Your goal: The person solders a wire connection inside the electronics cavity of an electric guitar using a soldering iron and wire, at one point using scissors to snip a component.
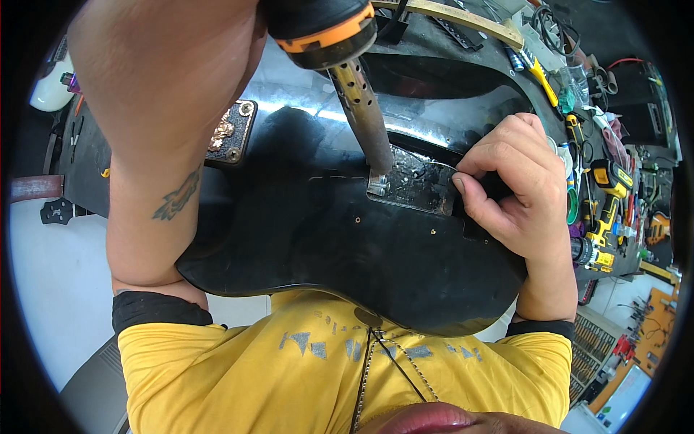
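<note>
A glossy black guitar body [311, 239] lies across in front of me, close to my shirt. My left forearm [159, 130] rises to the top edge beside a black and orange heat gun [325, 40]; the hand gripping it is mostly cut off, fingers unseen. The gun's perforated metal nozzle [361, 112] points down, its tip at the left end of a cavity in the body. In this cavity lies a shiny dark sheet [419, 184] with a thin raised edge. My right hand [513, 181] pinches that edge at its right corner between thumb and forefinger.
Beside my left forearm is a dark plate with gold ornament and corner screws [235, 134]. Along the bench's right side lie a yellow-handled brush [538, 76], a yellow and black power drill [611, 181] and several hand tools. A curved wooden strip [452, 14] runs behind the body.
</note>
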Demonstrator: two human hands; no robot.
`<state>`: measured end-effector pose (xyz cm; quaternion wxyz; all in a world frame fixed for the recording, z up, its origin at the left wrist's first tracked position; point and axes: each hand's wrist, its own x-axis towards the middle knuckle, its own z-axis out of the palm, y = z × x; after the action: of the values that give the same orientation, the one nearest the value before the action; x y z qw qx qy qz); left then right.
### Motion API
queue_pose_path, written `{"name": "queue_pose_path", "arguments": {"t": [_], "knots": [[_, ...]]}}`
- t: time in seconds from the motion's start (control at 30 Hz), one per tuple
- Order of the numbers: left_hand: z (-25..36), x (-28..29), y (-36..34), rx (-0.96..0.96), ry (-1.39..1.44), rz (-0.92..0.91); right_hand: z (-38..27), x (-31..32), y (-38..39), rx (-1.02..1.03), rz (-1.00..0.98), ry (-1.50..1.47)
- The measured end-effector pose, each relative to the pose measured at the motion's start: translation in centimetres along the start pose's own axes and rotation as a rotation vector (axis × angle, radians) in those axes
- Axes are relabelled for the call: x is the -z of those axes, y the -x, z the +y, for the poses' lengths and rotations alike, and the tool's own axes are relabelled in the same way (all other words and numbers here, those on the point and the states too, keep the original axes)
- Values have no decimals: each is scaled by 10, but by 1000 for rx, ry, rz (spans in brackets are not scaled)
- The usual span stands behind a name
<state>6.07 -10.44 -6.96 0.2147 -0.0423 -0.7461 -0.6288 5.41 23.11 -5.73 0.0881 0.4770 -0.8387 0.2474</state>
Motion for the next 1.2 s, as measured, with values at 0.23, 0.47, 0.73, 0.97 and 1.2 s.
{"name": "queue_pose_path", "arguments": {"t": [0.23, 0.47, 0.73, 0.97, 1.2], "knots": [[-1, -2, 0, -10, 11, 7, -1, 0, 0, -5, 3, 5], [1, -1, -2, -20, 23, 24, -1, 1, 0, -3, -1, 4], [2, -5, -3, -29, 24, 21, 1, 4, 1, -31, 52, -43], [15, -3, -6, -101, 110, 93, 9, 11, 5, -457, 280, 177], [28, -3, -14, -209, 248, 155, -4, 10, 1, -162, 126, 159]]}}
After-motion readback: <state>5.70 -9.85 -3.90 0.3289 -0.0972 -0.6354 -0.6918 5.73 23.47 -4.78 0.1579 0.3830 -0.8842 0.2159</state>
